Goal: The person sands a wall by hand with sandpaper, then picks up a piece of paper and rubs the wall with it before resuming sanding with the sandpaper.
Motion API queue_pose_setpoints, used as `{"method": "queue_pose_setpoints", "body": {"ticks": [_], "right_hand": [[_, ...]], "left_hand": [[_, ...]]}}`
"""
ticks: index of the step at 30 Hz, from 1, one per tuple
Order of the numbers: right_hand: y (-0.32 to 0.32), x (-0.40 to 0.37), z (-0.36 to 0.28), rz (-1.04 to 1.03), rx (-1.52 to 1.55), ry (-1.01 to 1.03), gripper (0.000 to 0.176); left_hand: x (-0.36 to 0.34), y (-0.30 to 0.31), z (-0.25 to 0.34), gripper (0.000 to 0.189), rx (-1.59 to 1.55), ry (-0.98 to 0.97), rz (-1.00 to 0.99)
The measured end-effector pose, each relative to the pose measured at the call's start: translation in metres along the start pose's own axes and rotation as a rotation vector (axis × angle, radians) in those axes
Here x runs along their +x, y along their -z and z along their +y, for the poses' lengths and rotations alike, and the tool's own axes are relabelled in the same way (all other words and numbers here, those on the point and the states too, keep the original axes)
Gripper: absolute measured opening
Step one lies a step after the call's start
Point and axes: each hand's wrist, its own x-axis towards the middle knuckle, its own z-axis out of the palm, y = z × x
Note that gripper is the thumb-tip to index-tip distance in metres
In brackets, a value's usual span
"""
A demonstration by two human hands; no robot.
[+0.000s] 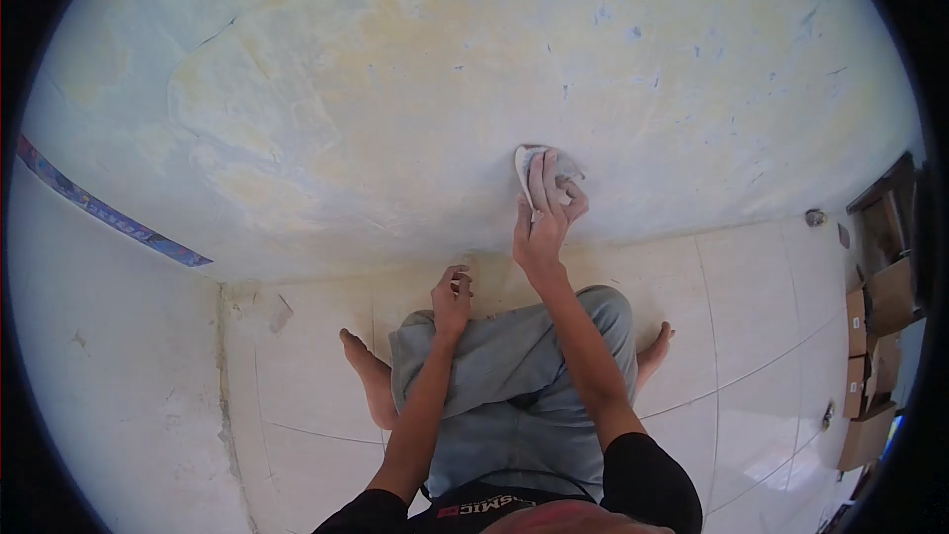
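Note:
Against the patchy white and yellowish wall (395, 89), my right hand (547, 213) presses a pale, folded sheet (527, 160) with its fingers spread over it. The sheet looks like sandpaper or cloth, and its edge shows left of the fingers. Near my knee, my left hand (454, 297) hangs above the trouser leg with its fingers curled; whether anything small is between them is too unclear to tell. Blue-grey marks dot the upper right of the wall.
My crossed legs in grey trousers (494, 356) rest on the tiled floor (682, 386). A blue printed strip (109, 218) runs along the left wall. Cardboard boxes (870, 435) stand at the far right. A small round object (816, 218) lies near the wall's base.

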Motion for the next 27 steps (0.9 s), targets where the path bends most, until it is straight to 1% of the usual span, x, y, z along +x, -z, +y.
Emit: {"method": "queue_pose_setpoints", "body": {"ticks": [4,6,9,12,16,18,19,21,22,24,27], "right_hand": [[-0.004,-0.022,0.005,-0.019,0.017,0.032,0.059],[-0.004,-0.029,0.003,-0.093,0.014,0.051,0.06],[0.003,-0.011,0.0,-0.044,0.013,0.06,0.061],[-0.004,-0.025,0.008,-0.063,-0.058,0.051,0.062],[-0.004,-0.024,0.004,-0.07,-0.043,0.03,0.063],[-0.001,-0.017,0.005,-0.036,-0.072,0.059,0.063],[-0.003,-0.026,0.007,-0.041,-0.068,0.057,0.063],[-0.008,-0.036,0.008,-0.129,-0.103,0.036,0.063],[-0.008,-0.034,0.007,-0.128,-0.101,0.038,0.063],[-0.004,-0.027,0.004,-0.039,-0.062,0.025,0.061],[-0.001,-0.021,0.006,-0.014,-0.087,0.001,0.064]], "left_hand": [[-0.001,0.001,0.003,0.023,0.031,-0.009,-0.003],[0.003,0.003,0.003,0.023,0.055,-0.006,-0.015],[0.0,0.0,0.0,0.023,0.054,0.014,-0.026],[-0.001,0.002,0.003,0.023,0.05,-0.011,-0.014],[0.0,0.001,0.011,0.022,0.023,0.027,-0.007],[-0.005,-0.001,0.01,0.022,0.002,0.05,-0.007],[-0.006,0.0,0.009,0.022,0.014,0.042,-0.008],[-0.001,0.0,0.011,0.022,0.024,0.019,-0.003],[-0.001,0.0,0.011,0.022,0.024,0.025,-0.005],[-0.002,0.0,0.009,0.022,0.018,0.037,-0.006],[-0.006,0.0,0.005,0.022,-0.005,0.029,0.005]]}}
